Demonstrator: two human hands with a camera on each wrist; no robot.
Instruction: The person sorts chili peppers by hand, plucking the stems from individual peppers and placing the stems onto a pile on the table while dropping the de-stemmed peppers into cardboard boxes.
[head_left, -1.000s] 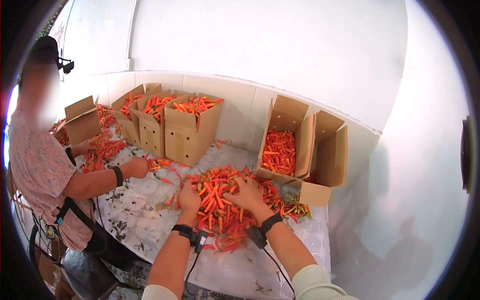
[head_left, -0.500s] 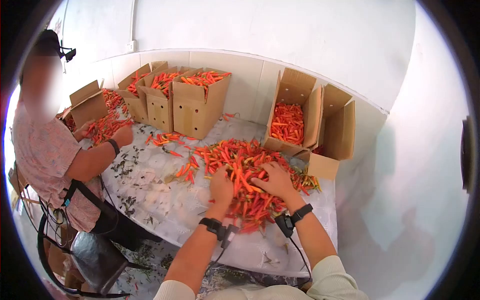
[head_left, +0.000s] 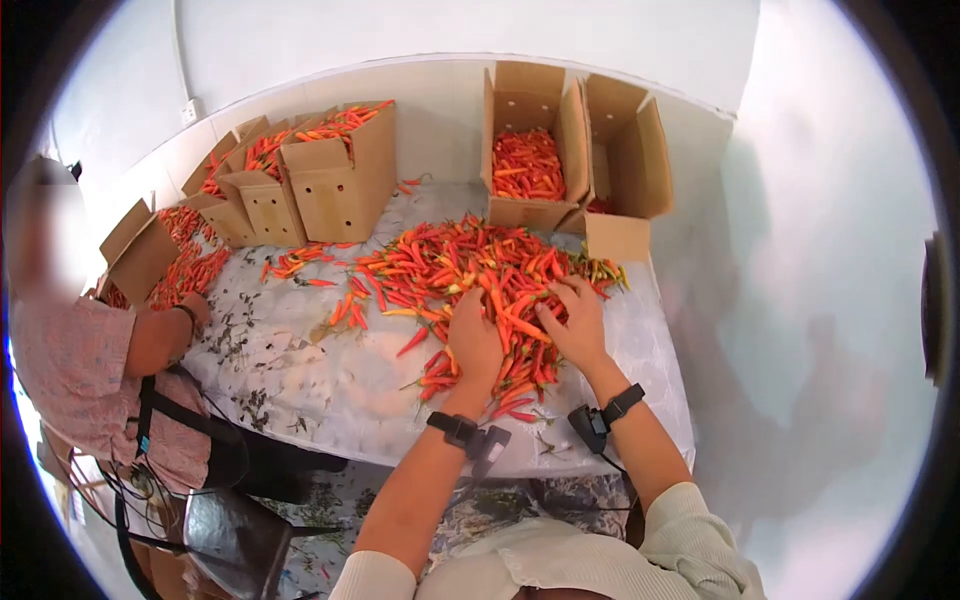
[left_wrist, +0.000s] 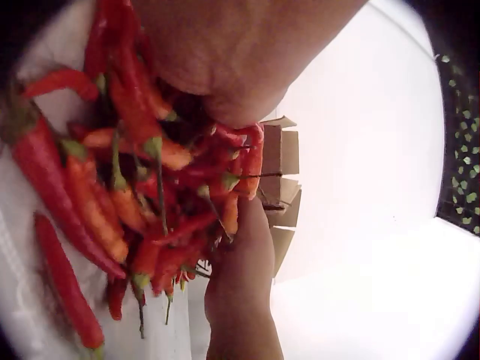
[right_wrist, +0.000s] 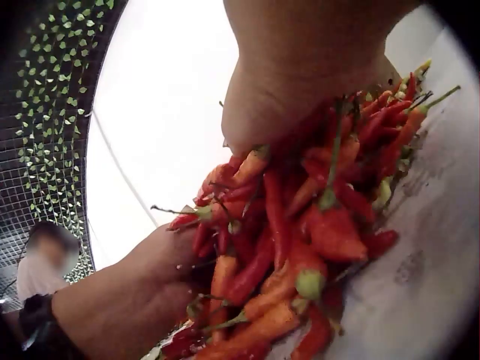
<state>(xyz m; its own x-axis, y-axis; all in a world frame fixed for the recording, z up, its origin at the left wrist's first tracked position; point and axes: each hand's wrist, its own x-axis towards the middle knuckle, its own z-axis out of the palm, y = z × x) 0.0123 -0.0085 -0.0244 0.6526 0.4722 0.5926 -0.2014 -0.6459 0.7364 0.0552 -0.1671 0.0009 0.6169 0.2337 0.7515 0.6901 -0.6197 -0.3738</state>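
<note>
A loose heap of red and orange chili peppers [head_left: 430, 265] lies on the table, many with green stems on. My left hand [head_left: 475, 338] rests against the left side of its near part, fingers pointing away from me and partly hidden among the chilies. On the other side my right hand [head_left: 580, 325] touches the heap with fingers spread and thumb apart. Between both palms a clump of chilies [head_left: 518, 325] is cupped. In the left wrist view, stems and several chilies [left_wrist: 157, 195] show below the left palm; the right wrist view shows chilies [right_wrist: 285, 255] between both hands.
Behind the heap stand two open cardboard boxes, one part-filled with chilies [head_left: 528, 165], the other with a flap [head_left: 617, 238] hanging forward. Three chili-filled boxes [head_left: 340, 185] stand back left. Another person [head_left: 80, 350] works at the left end. Stem scraps [head_left: 250, 405] litter the table [head_left: 350, 400].
The head view has shifted, so boxes and heap sit higher in it. Both hands have drawn nearer the table's front edge, with chilies spread between them. The other person's arm has pulled back.
</note>
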